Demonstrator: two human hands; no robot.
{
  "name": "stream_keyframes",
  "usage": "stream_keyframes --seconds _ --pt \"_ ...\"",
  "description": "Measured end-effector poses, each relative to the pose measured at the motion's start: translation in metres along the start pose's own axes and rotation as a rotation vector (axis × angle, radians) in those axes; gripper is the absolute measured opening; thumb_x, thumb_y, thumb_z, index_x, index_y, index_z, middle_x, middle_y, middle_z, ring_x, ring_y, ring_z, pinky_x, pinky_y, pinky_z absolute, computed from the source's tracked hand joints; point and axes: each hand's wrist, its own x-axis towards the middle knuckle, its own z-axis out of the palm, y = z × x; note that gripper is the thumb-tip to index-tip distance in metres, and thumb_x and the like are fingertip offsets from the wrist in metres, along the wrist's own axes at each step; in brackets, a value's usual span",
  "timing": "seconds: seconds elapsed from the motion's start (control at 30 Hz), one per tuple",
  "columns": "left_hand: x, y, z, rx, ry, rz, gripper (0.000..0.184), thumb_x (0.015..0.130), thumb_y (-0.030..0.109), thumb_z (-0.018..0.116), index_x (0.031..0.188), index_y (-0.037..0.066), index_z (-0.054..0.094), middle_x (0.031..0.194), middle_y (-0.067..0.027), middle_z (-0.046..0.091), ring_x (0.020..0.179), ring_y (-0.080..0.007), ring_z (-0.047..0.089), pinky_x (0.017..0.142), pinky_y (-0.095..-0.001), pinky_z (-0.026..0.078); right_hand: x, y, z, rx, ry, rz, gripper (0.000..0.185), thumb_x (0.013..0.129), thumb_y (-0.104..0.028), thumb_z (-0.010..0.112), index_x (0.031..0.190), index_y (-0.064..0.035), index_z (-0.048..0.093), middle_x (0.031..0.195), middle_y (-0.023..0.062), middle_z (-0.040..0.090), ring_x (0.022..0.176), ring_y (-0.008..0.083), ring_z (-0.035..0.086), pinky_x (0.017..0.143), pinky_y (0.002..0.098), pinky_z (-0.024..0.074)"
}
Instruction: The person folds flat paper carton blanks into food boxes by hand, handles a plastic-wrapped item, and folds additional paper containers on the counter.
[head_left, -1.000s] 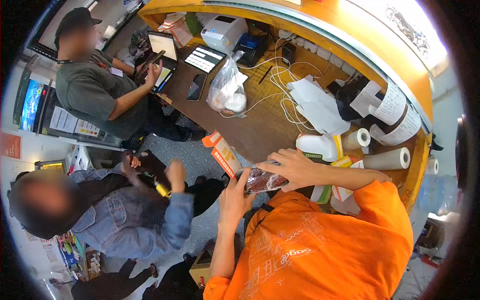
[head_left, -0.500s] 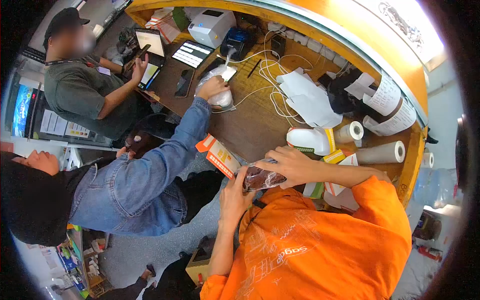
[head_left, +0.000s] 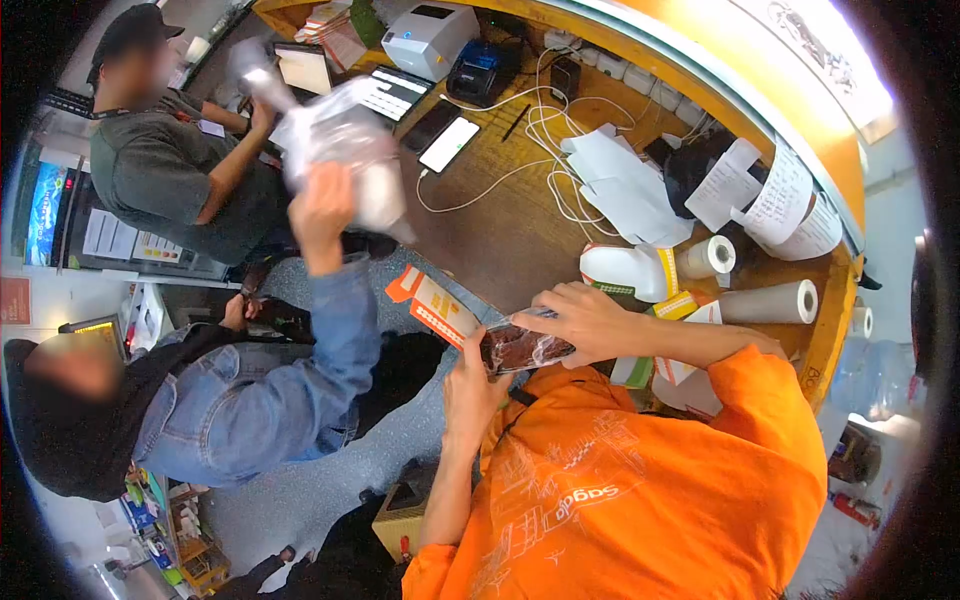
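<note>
In front of my orange shirt, both hands are on a dark brown item in clear plastic wrap (head_left: pixel 525 347). My left hand (head_left: pixel 472 398) grips its left end from below, thumb up along the side. From above, my right hand (head_left: pixel 585 325) closes over its right end, fingers bent on the wrap. An orange and white carton (head_left: pixel 437 305) sticks out to the upper left, close to my left thumb. Whether the carton touches the wrapped item is hidden by my hand.
A co-worker in a denim jacket (head_left: pixel 270 390) holds up a blurred clear plastic bag (head_left: pixel 345 150). Beyond, another person (head_left: pixel 170 180) stands by a laptop. The wooden desk (head_left: pixel 480 225) carries phones, white cables (head_left: pixel 545 150), papers (head_left: pixel 625 185), a printer (head_left: pixel 430 40) and rolls (head_left: pixel 765 303).
The denim-jacketed co-worker has lifted the plastic bag off the desk, up and left, uncovering a lit phone. My hands have barely moved and still hold the wrapped item.
</note>
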Motion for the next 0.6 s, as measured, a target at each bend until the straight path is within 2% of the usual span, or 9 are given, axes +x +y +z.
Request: stream_keyframes --seconds 0.23,0.33,0.4,0.6 --pt "0.000 0.003 -0.005 0.019 0.010 0.017 0.074 0.071 0.008 0.081 0.133 0.008 0.041 0.100 -0.0290 0.065 0.091 -0.0474 0.064 0.072 -0.0521 0.053 0.001 -0.003 -0.001 -0.016 0.003 -0.004 0.097 0.057 -0.031 0.087 0.142 -0.0178 0.043 0.110 0.0124 0.054 0.099 0.0326 0.057 0.085 0.0434 0.0490" --pt "0.002 0.003 -0.009 0.111 -0.047 0.016 0.078 0.066 0.008 0.083 0.133 0.009 0.045 0.109 -0.0260 0.064 0.097 -0.0439 0.065 0.078 -0.0474 0.055 0.001 -0.004 0.001 -0.017 0.005 -0.001 0.098 0.056 -0.031 0.088 0.142 -0.0175 0.043 0.110 0.0120 0.054 0.100 0.0324 0.057 0.085 0.0433 0.0491" --pt "0.001 0.002 -0.011 0.103 -0.070 0.054 0.076 0.070 0.006 0.079 0.136 0.017 0.043 0.106 -0.0286 0.061 0.093 -0.0488 0.063 0.073 -0.0527 0.053 0.002 -0.005 0.001 -0.018 0.004 -0.003 0.098 0.056 -0.031 0.088 0.142 -0.0173 0.043 0.110 0.0118 0.054 0.100 0.0323 0.057 0.085 0.0432 0.0493" --pt "0.000 -0.006 -0.010 0.184 -0.113 0.053 0.082 0.070 0.007 0.079 0.142 0.024 0.043 0.115 -0.0289 0.057 0.092 -0.0484 0.063 0.073 -0.0527 0.054 0.007 -0.005 0.001 -0.020 0.015 -0.010 0.099 0.055 -0.029 0.088 0.142 -0.0176 0.043 0.110 0.0115 0.054 0.100 0.0321 0.057 0.084 0.0428 0.0502"
